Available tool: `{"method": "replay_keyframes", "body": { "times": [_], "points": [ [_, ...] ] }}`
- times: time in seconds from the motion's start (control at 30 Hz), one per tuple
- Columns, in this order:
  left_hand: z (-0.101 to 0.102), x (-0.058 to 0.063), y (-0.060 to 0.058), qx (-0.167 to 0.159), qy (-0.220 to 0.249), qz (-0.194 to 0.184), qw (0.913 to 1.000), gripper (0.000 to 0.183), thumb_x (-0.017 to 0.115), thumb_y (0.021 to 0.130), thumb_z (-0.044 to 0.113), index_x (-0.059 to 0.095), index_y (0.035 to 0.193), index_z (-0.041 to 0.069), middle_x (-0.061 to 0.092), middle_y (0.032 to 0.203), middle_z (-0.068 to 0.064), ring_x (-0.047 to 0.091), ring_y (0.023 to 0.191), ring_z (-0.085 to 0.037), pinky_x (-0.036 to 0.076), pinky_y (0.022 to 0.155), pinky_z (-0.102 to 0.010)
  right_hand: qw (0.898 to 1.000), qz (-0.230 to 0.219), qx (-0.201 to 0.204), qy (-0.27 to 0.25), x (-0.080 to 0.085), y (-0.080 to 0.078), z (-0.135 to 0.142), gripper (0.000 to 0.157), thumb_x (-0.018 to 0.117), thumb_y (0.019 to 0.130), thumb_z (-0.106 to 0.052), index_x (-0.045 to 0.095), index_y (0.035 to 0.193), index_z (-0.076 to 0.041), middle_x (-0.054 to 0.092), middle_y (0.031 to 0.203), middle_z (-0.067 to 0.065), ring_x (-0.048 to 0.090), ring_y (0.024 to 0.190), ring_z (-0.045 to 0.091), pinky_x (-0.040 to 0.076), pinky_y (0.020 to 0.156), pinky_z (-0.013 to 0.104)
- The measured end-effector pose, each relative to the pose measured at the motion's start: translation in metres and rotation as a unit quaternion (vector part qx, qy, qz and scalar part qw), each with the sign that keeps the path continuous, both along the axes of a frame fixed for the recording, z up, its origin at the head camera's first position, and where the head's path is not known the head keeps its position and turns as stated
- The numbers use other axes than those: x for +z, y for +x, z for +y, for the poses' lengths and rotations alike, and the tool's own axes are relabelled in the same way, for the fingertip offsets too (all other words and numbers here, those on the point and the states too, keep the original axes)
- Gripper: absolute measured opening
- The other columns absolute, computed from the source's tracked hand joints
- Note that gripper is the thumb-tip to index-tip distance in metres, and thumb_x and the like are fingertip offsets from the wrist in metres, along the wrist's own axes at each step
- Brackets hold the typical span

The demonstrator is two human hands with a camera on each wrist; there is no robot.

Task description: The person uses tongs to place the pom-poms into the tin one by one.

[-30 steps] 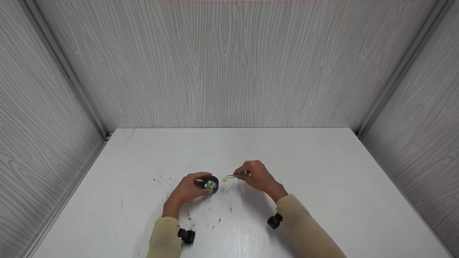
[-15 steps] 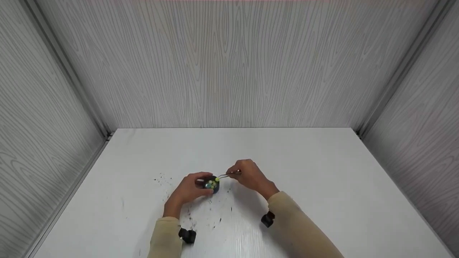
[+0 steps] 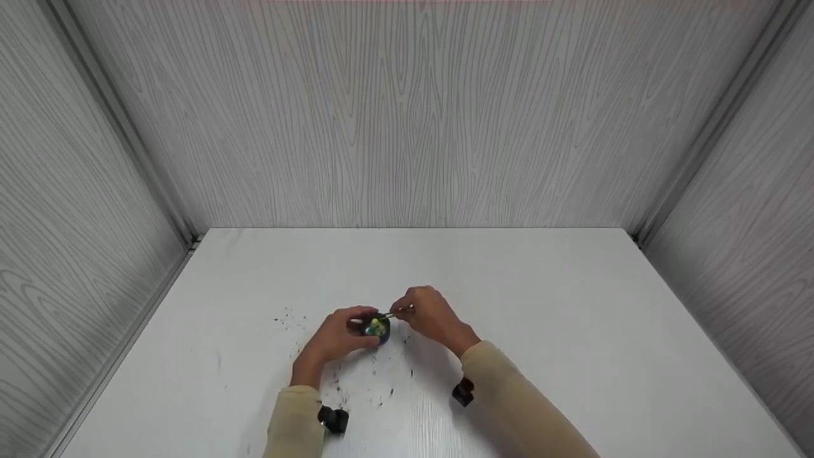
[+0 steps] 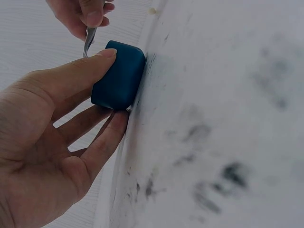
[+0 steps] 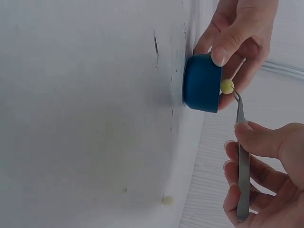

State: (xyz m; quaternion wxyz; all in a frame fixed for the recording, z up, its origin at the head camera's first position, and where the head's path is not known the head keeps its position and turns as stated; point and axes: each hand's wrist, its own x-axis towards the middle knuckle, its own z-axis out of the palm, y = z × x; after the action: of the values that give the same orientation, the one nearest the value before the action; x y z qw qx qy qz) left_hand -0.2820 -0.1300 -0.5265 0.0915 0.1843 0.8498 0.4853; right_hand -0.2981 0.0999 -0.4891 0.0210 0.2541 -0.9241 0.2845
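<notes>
My left hand [image 3: 336, 336] holds a small blue cup [image 4: 122, 76] by its sides, thumb on one side and fingers on the other, with its base on the table. Several yellow-green and bluish balls lie inside it in the head view. Metal curved tweezers [image 5: 243, 180] are pinched in my right hand [image 3: 434, 317], which is just right of the cup. A pale yellow ball [image 5: 227, 86] sits at the tweezers' tips, right at the cup's mouth. From the wrist views the cup's inside is hidden.
On the white table [image 3: 547, 305] there are dark smudges [image 4: 235, 175] around and in front of the left hand. A loose pale yellow ball [image 5: 167, 200] lies on the table near the right hand. Wood-grained panels [image 3: 407, 114] wall the table at the back and sides.
My right hand has moved left with the tweezers, bringing the pinched ball from beside the cup to over its opening. The left hand and cup have stayed in place.
</notes>
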Motion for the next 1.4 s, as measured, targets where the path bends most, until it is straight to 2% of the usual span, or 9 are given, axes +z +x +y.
{"method": "replay_keyframes", "body": {
  "times": [0.1, 0.27, 0.47, 0.73, 1.0, 1.4],
  "points": [
    [0.001, 0.0, 0.0, 0.0, 0.002, -0.003, 1.0, 0.056, 0.082, 0.088, 0.016, 0.062, 0.14, 0.005, 0.065, 0.136, -0.021, 0.067, 0.12, -0.04, 0.055, 0.104, -0.052, 1.0, -0.005, -0.002, 0.004, -0.001, 0.001, -0.004, 0.016, 0.072, 0.095, -0.007, 0.083, 0.107, -0.01, 0.08, 0.101, 0.004, 0.073, 0.098, 0.018, 0.061, 0.085, 0.034],
    [0.001, 0.0, -0.002, -0.007, 0.013, -0.013, 0.9998, 0.056, 0.081, 0.089, 0.015, 0.062, 0.14, 0.006, 0.065, 0.137, -0.021, 0.066, 0.122, -0.041, 0.055, 0.104, -0.053, 1.0, 0.014, 0.005, 0.013, -0.003, 0.002, -0.008, 0.017, 0.07, 0.096, -0.004, 0.083, 0.107, -0.009, 0.08, 0.1, 0.006, 0.074, 0.096, 0.02, 0.062, 0.082, 0.034],
    [0.0, -0.001, -0.003, -0.016, 0.018, -0.008, 0.9997, 0.057, 0.081, 0.089, 0.015, 0.061, 0.14, 0.003, 0.064, 0.138, -0.023, 0.066, 0.121, -0.043, 0.054, 0.104, -0.055, 0.999, 0.039, 0.01, 0.014, -0.003, 0.004, -0.011, 0.018, 0.072, 0.093, 0.0, 0.083, 0.105, -0.008, 0.079, 0.098, 0.008, 0.075, 0.095, 0.021, 0.062, 0.082, 0.034],
    [0.001, 0.0, -0.001, -0.006, 0.01, -0.009, 0.9999, 0.056, 0.081, 0.089, 0.013, 0.061, 0.14, 0.004, 0.066, 0.136, -0.022, 0.067, 0.121, -0.041, 0.055, 0.104, -0.052, 0.999, 0.028, 0.007, 0.014, -0.003, 0.006, -0.008, 0.022, 0.071, 0.092, 0.005, 0.082, 0.108, -0.007, 0.078, 0.098, 0.009, 0.074, 0.096, 0.022, 0.062, 0.084, 0.034],
    [0.003, 0.0, -0.001, 0.003, 0.008, -0.014, 0.9999, 0.056, 0.081, 0.088, 0.012, 0.062, 0.14, 0.007, 0.066, 0.137, -0.021, 0.067, 0.122, -0.039, 0.054, 0.106, -0.052, 0.999, 0.03, 0.001, 0.016, 0.0, 0.004, 0.003, 0.02, 0.072, 0.092, 0.002, 0.082, 0.106, -0.008, 0.077, 0.097, 0.009, 0.074, 0.095, 0.021, 0.063, 0.083, 0.034],
    [0.002, 0.001, 0.001, 0.01, 0.003, -0.016, 0.9998, 0.056, 0.082, 0.089, 0.015, 0.062, 0.14, 0.006, 0.065, 0.136, -0.022, 0.067, 0.121, -0.039, 0.054, 0.104, -0.053, 1.0, 0.024, -0.005, -0.019, 0.003, -0.001, 0.032, 0.017, 0.072, 0.092, 0.002, 0.082, 0.104, -0.006, 0.077, 0.098, 0.011, 0.075, 0.094, 0.024, 0.063, 0.083, 0.038]
  ]
}}
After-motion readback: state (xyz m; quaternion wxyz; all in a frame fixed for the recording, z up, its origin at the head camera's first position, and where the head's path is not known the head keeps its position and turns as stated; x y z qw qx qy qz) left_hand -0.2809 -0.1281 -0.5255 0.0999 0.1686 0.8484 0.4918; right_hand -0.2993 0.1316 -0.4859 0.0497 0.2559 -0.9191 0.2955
